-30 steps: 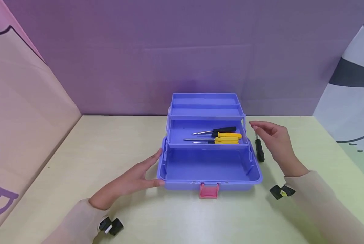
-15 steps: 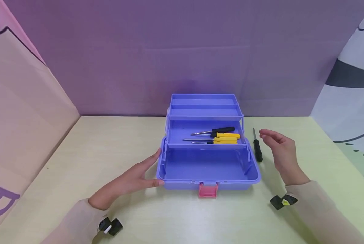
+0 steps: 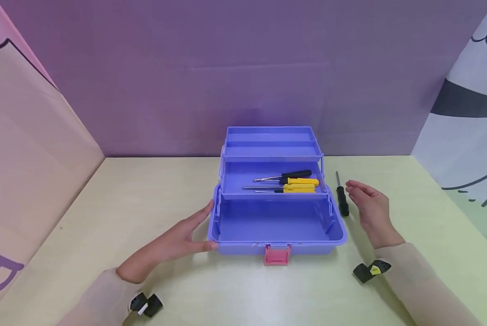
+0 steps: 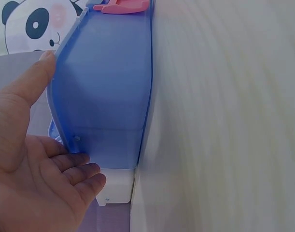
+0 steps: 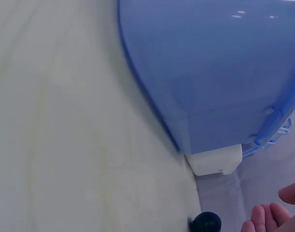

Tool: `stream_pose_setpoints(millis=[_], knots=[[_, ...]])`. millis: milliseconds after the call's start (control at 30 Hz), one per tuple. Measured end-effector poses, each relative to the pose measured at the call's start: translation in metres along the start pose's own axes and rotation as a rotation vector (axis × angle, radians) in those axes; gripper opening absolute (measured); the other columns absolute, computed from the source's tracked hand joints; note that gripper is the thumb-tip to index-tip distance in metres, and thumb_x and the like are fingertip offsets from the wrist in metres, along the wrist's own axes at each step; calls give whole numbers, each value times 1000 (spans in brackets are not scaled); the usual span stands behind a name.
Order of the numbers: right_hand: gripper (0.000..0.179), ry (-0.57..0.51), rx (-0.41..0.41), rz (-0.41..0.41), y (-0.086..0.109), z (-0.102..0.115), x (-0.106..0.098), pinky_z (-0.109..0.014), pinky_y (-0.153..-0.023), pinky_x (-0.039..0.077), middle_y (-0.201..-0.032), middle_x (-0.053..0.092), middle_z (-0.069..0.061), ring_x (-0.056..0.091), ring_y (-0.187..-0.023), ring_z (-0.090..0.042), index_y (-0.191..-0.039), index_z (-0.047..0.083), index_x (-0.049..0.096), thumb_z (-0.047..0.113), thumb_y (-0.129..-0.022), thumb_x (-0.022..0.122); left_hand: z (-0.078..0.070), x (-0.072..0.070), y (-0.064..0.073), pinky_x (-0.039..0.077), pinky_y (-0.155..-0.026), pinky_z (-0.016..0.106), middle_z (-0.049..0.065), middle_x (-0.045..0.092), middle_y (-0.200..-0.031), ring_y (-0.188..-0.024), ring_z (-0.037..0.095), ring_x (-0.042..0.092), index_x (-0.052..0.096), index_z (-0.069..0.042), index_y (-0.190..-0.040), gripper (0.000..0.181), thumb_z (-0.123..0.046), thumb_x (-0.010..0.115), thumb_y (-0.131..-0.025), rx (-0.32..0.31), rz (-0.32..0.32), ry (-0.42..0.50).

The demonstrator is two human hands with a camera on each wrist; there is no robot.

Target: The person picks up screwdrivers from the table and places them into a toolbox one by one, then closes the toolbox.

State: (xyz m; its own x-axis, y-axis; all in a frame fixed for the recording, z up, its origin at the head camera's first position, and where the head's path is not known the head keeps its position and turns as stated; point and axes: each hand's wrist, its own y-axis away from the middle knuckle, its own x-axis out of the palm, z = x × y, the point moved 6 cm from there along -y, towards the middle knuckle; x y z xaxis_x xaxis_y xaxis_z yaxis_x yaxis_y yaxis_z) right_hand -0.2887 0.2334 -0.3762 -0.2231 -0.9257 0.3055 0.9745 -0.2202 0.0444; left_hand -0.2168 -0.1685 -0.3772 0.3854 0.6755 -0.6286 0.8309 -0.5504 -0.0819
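A lilac-blue toolbox point(image 3: 276, 250) with a pink latch point(image 3: 277, 256) stands with its tiered trays raised. My left hand point(image 3: 180, 240) rests against its left side, thumb and fingers spread. In the left wrist view the thumb touches the rim of the toolbox point(image 4: 104, 77). In the middle tray lie a black-handled screwdriver point(image 3: 296, 174) and several yellow-handled screwdrivers point(image 3: 302, 186). Another black screwdriver point(image 3: 343, 202) lies on the table just right of the box, shaft pointing away. My right hand point(image 3: 371, 206) hovers beside it, fingers loosely bent and holding nothing; its handle end point(image 5: 206, 223) shows in the right wrist view.
The pale wooden tabletop point(image 3: 153, 194) extends on both sides of the toolbox. Behind it rises a purple backdrop point(image 3: 259, 77), with printed side panels point(image 3: 31, 149) left and right. The upper tray point(image 3: 273, 149) and the bottom compartment point(image 3: 273, 222) hold nothing.
My right hand moves away from the black screwdriver's shaft, then lower and back in beside its handle. The left hand keeps its place on the toolbox. The whole view shifts slightly.
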Motion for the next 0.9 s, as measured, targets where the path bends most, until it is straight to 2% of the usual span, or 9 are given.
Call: stream_pose_setpoints(millis=[200, 400, 500, 600, 667, 733, 800, 900], knots=[[35, 28, 82, -12, 0, -7, -7, -10, -78, 49, -79, 69, 13, 63, -78, 2, -74, 21, 73, -4, -90, 55, 1, 1, 1, 24, -108, 57, 16, 11, -156, -141, 39, 14, 8, -7, -151, 93, -30, 70, -86, 0, 1, 5], [31, 197, 91, 9, -1, -11, -10, -7, -75, 47, -78, 66, 19, 59, -77, 7, -78, 25, 69, 1, -91, 55, 0, -2, 0, 25, -108, 56, 15, 12, -156, -141, 38, 16, 9, -8, -152, 94, -33, 71, -85, -9, -14, -20], [20, 307, 111, 2, 0, -13, -11, -6, -76, 47, -86, 64, 19, 56, -79, 9, -104, 14, 68, 4, -91, 57, 1, -1, 0, 23, -109, 56, 15, 11, -156, -141, 38, 14, 9, -8, -151, 94, -32, 70, -85, -11, -5, -8], [42, 451, 145, -2, 2, -17, -10, -6, -76, 45, -115, 62, 0, 52, -77, 13, -132, -1, 51, 8, -91, 56, 2, 1, 0, 23, -109, 56, 16, 11, -156, -141, 39, 13, 8, -7, -151, 94, -31, 70, -85, -8, 5, 2], [53, 560, 151, 1, 4, -18, -9, -6, -76, 43, -132, 52, -13, 49, -78, 14, -140, -6, 38, 11, -92, 55, 2, 1, -1, 23, -109, 56, 16, 11, -156, -141, 39, 14, 8, -7, -151, 94, -31, 70, -85, -6, 6, 5], [56, 649, 145, 3, 5, -19, -7, -7, -76, 41, -142, 40, -22, 53, -85, 7, -141, -6, 36, 13, -91, 54, 2, 1, -1, 23, -109, 57, 16, 11, -156, -141, 39, 14, 8, -7, -151, 94, -31, 70, -85, -2, 5, 6], [58, 691, 140, 10, 6, -19, -5, -8, -75, 40, -144, 38, -24, 57, -100, -7, -141, -6, 34, 12, -91, 54, 1, 1, -1, 23, -109, 56, 15, 11, -156, -141, 38, 14, 8, -7, -151, 94, -30, 70, -85, -2, 4, 13], [57, 719, 128, 18, 7, -21, -2, -7, -72, 41, -143, 38, -25, 49, -120, -27, -140, -8, 33, 8, -90, 54, -1, 0, 0, 24, -108, 57, 16, 10, -156, -141, 39, 13, 7, -7, -151, 93, -29, 70, -86, 0, 7, 20]])
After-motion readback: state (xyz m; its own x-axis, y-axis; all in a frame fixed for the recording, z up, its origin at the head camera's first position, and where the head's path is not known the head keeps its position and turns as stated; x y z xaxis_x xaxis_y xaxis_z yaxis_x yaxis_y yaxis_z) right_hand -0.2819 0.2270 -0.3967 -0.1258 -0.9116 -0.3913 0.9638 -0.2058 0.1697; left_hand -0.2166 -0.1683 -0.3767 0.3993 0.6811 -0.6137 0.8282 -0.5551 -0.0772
